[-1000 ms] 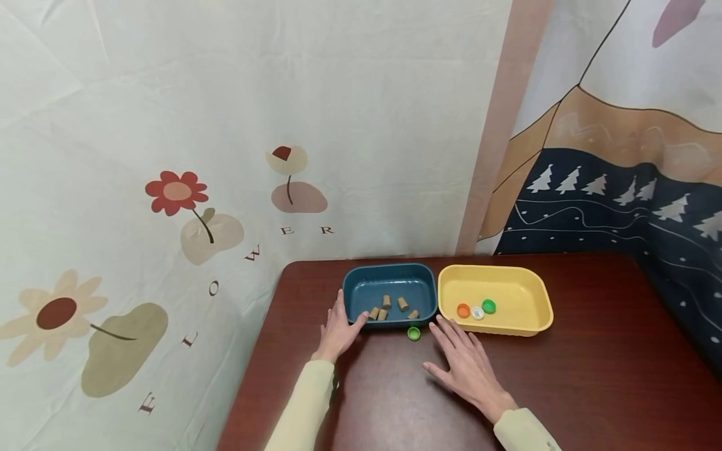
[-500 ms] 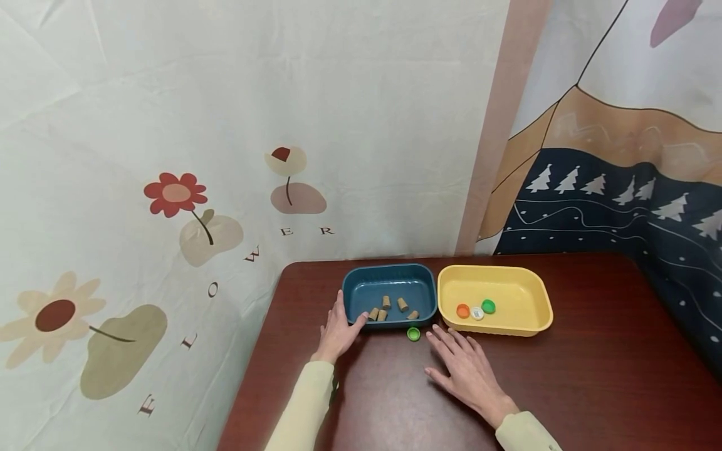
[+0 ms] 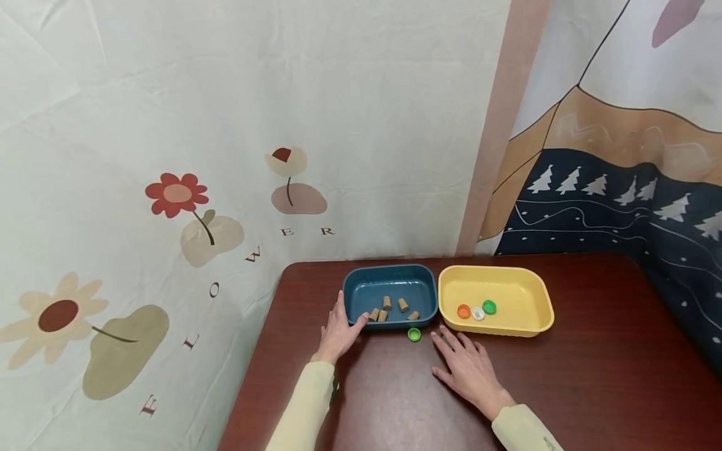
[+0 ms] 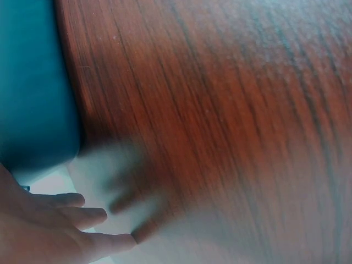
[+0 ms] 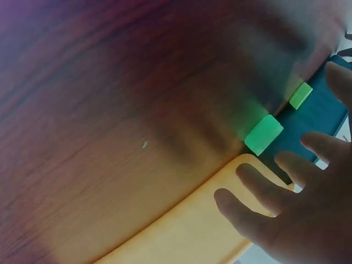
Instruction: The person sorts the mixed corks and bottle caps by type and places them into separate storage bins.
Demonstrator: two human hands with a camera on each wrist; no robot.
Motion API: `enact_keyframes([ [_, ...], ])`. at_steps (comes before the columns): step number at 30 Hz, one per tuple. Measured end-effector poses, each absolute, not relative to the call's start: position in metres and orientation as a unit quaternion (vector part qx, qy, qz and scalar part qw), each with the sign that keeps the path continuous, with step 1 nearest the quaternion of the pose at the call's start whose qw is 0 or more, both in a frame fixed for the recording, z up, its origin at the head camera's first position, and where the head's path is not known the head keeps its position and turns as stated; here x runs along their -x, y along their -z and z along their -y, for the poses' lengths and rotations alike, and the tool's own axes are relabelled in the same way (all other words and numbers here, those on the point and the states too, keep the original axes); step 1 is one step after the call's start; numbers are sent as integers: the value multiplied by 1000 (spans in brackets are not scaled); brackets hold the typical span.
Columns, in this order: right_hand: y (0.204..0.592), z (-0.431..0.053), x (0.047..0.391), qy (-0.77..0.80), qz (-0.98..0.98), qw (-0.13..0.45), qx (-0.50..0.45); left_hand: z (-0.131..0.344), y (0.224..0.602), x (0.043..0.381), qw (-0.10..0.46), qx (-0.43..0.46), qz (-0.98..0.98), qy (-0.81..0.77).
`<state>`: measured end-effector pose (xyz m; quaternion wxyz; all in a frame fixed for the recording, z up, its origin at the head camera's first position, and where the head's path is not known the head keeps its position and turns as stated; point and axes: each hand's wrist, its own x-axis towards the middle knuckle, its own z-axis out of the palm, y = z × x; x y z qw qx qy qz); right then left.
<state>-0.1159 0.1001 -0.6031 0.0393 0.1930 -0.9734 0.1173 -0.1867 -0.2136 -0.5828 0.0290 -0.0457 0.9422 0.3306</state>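
My left hand [image 3: 336,335] rests at the near left corner of the blue tray [image 3: 389,274]. Its thumb lies at the front rim and its fingers run straight along the left side. Several corks [image 3: 403,305] lie inside that tray. A light green cap [image 3: 414,334] sits on the table just before it. Fingers spread, my right hand [image 3: 468,369] hovers before the two trays and holds nothing. The right wrist view shows a darker green piece [image 5: 264,135] by the trays' meeting corners; in the head view I cannot make it out.
Touching the blue tray on its right is a yellow tray [image 3: 521,300]. In it lie an orange cap [image 3: 464,311], a white cap [image 3: 477,314] and a green cap [image 3: 489,307]. Both stand near the back of the dark brown table [image 3: 389,401], before a printed curtain [image 3: 383,125].
My right hand has drawn back slightly towards me and to the right. The left hand, trays, corks and caps have stayed in place.
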Motion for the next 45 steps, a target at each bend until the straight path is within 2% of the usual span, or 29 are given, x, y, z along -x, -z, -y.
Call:
enact_keyframes([
  [27,602,-105,116,-102,976,30,-190,215,582,188,37,39,-941,-334],
  [45,606,-113,106,-96,970,86,-206,214,581,186,42,41,-940,-335],
])
